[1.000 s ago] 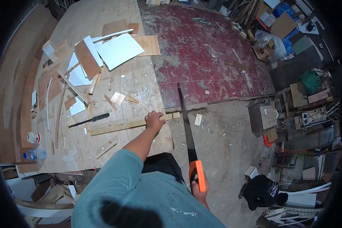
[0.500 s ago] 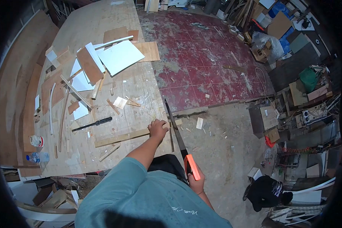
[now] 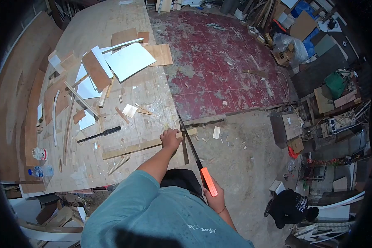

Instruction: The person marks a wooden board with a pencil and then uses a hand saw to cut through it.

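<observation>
My right hand [image 3: 215,198] is wrapped round the orange handle of a handsaw [image 3: 195,151]. The dark blade slants up and away, lying across a wooden strip [image 3: 138,148] near its right end, just past the table edge. Over the strip, my left hand [image 3: 170,138] presses down with curled fingers, gripping it against the table top close to the blade. The strip's short end sticks out to the right beyond the saw. How deep any cut goes I cannot make out.
The worktable [image 3: 124,16] carries white boards [image 3: 131,62], plywood offcuts, thin strips, a slim black-handled tool [image 3: 105,132], a plastic bottle [image 3: 40,171] and a jar [image 3: 40,153]. Small scraps lie on the concrete floor [image 3: 244,165]. A black garment-like heap [image 3: 288,210] sits at lower right.
The saw and my right hand have shifted slightly down and toward me, so the blade tip sits lower. My left hand stays on the strip. The view has moved a little.
</observation>
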The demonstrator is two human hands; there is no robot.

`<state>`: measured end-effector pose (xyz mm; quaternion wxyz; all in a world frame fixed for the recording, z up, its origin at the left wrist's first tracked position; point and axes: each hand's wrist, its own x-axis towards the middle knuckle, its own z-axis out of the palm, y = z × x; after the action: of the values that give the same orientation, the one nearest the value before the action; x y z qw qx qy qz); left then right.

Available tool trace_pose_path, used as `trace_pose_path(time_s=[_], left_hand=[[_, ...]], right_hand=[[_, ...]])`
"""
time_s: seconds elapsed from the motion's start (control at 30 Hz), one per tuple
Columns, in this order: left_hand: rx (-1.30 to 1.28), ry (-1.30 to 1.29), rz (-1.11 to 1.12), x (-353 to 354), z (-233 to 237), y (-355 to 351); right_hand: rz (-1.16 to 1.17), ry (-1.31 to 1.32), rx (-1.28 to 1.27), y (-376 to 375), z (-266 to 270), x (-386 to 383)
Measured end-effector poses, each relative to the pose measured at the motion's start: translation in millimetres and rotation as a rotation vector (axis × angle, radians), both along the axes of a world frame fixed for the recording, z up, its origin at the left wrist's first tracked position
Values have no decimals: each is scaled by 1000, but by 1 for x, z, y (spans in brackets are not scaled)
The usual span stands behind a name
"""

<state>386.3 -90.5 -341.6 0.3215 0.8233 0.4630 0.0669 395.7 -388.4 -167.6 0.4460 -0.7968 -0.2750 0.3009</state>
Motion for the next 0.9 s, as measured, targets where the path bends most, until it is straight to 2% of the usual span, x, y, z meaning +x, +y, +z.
trace_pose_path(time_s=[0.03,0.27,0.37,0.47,0.67,0.9], left_hand=[[-3,-2,-3,0,0,1],[30,-49,39,1,-14,0],[33,-59,24,-1,-13,-1],[56,-27,-27,-3,-4,-1],[228,21,-239,-10,-3,10],[265,-15,-295,-10,-2,14]], right_hand=[[-44,141,-54,-2,10,-1],[-42,127,11,-35,83,-17],[-74,189,-150,-31,112,-18],[-24,114,-165,-35,96,-12],[134,-6,-155,9,57,1],[54,14,-76,14,60,7]])
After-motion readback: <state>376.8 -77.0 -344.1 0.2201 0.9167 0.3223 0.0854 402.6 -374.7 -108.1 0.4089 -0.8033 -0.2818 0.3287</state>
